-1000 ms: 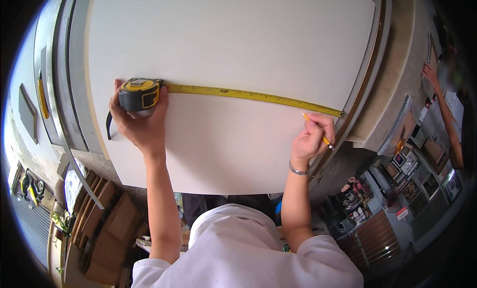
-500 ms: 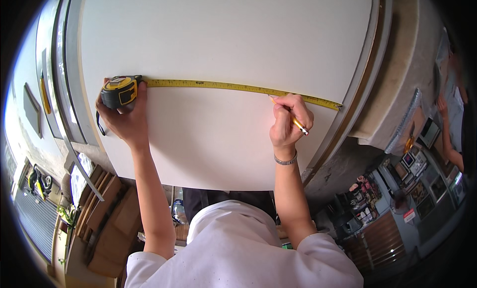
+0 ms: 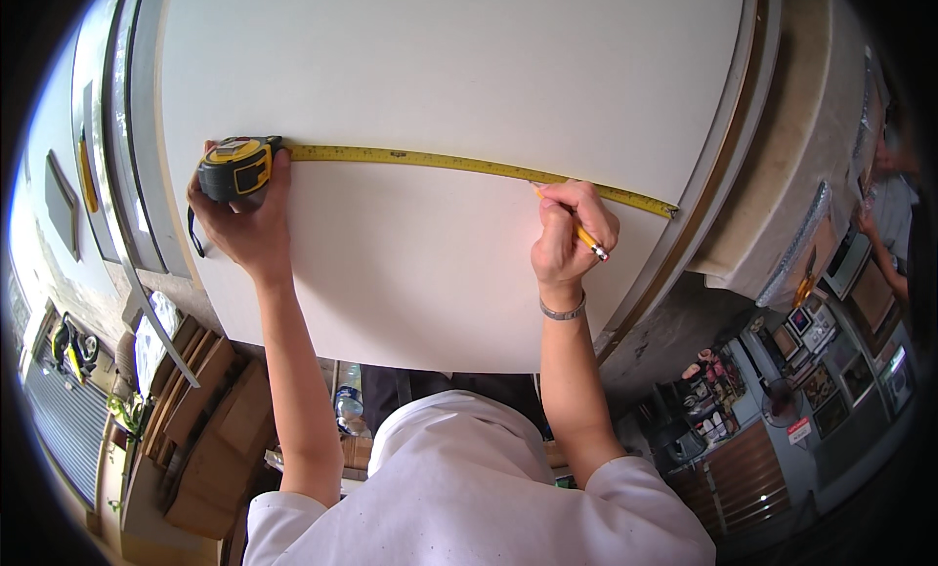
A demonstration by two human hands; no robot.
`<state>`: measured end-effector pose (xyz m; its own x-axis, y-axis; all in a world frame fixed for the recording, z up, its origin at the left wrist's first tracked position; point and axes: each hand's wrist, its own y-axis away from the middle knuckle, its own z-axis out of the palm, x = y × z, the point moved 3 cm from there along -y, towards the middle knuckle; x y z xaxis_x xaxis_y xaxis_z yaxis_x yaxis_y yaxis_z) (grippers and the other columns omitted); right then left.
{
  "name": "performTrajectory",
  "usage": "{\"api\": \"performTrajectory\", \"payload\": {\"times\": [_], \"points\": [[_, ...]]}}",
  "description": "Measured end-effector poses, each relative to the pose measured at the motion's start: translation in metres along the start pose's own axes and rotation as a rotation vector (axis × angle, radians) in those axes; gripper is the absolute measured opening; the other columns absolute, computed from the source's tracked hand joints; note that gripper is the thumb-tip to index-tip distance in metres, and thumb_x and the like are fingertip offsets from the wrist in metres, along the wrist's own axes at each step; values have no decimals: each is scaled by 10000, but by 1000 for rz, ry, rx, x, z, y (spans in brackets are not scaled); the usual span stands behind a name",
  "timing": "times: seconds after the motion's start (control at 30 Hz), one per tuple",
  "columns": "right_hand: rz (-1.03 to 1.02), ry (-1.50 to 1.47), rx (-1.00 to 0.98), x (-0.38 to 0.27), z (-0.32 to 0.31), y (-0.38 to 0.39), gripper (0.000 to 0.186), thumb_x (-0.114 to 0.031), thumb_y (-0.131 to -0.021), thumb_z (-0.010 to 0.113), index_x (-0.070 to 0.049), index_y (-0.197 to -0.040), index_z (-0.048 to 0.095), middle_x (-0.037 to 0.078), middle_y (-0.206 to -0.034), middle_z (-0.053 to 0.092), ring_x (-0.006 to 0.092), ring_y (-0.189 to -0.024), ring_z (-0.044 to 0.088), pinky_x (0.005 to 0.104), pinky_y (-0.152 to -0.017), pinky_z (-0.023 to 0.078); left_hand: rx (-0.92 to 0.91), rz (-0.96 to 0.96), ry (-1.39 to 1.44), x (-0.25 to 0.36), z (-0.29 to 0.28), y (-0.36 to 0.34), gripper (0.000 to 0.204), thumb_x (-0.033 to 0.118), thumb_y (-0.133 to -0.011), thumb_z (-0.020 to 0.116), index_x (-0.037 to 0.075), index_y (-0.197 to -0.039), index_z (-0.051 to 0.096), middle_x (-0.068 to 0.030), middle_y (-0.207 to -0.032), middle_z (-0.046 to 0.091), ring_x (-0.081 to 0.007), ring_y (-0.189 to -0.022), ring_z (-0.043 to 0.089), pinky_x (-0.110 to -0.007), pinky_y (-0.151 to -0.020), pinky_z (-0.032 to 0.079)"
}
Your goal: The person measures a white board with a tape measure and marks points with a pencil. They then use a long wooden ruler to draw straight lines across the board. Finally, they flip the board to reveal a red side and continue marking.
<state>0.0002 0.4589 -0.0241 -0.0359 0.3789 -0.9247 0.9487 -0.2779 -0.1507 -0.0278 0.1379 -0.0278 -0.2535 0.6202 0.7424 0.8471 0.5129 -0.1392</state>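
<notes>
A large white board (image 3: 420, 263) lies before me. My left hand (image 3: 249, 229) is wrapped round the black and yellow case of a tape measure (image 3: 234, 170) at the board's left side. Its yellow blade (image 3: 440, 163) runs out across the board to the right, ending in a metal hook close to the right edge. In my right hand (image 3: 572, 236) is a yellow pencil (image 3: 590, 241), pinched between the fingers. The pencil's point touches or nearly touches the lower edge of the blade, right of the middle; I cannot tell which.
Along the board's right side runs a brown and grey rail (image 3: 718, 166). A metal straightedge (image 3: 161, 332) stands at the left, near a yellow utility knife (image 3: 89, 175). Brown cardboard pieces (image 3: 220, 449) lean at lower left. Another person's arm (image 3: 884, 258) shows at far right.
The tape case and my left hand have shifted slightly away from me, and the blade's left part with them. My right hand stays nearly in place. The other person's arm has moved.
</notes>
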Motion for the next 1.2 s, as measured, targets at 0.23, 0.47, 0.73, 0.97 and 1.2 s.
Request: {"api": "performTrajectory", "payload": {"times": [0.23,0.47,0.73,0.97,1.2], "points": [[-18,0,-6,-2,-1,0,136,93,-738,510,36,-741,634,83,-632,606,152,-487,505,259,-472,379,47,69,1,-2,1,1,691,204,-763,932,-67,-1252,527,-193,-1287,656,-238,-1155,654,-366,-954,585],[10,-52,35,1,-5,2,151,75,-745,498,56,-763,647,82,-673,625,109,-550,517,245,-513,396,28,64,14,-2,1,1,698,166,-758,932,-72,-1259,510,-208,-1321,631,-253,-1170,643,-384,-975,579],[9,-54,-17,-27,33,4,124,58,-762,542,22,-793,655,72,-650,608,151,-526,528,259,-513,408,-19,-27,97,-4,0,0,766,167,-731,944,-22,-1303,471,-202,-1372,517,-297,-1298,535,-450,-1093,523],[-30,-34,-74,-37,81,9,122,84,-745,531,24,-782,631,80,-653,610,179,-502,503,281,-485,385,-5,21,62,-7,-1,-1,776,206,-686,967,5,-1276,504,-169,-1290,546,-308,-1283,551,-442,-1082,500],[-84,-5,-29,-38,90,11,125,85,-748,520,17,-769,622,72,-652,610,155,-499,507,269,-485,386,-34,62,-12,-2,-3,-1,754,146,-729,943,-41,-1301,488,-196,-1374,547,-287,-1282,554,-441,-1082,518]]}}
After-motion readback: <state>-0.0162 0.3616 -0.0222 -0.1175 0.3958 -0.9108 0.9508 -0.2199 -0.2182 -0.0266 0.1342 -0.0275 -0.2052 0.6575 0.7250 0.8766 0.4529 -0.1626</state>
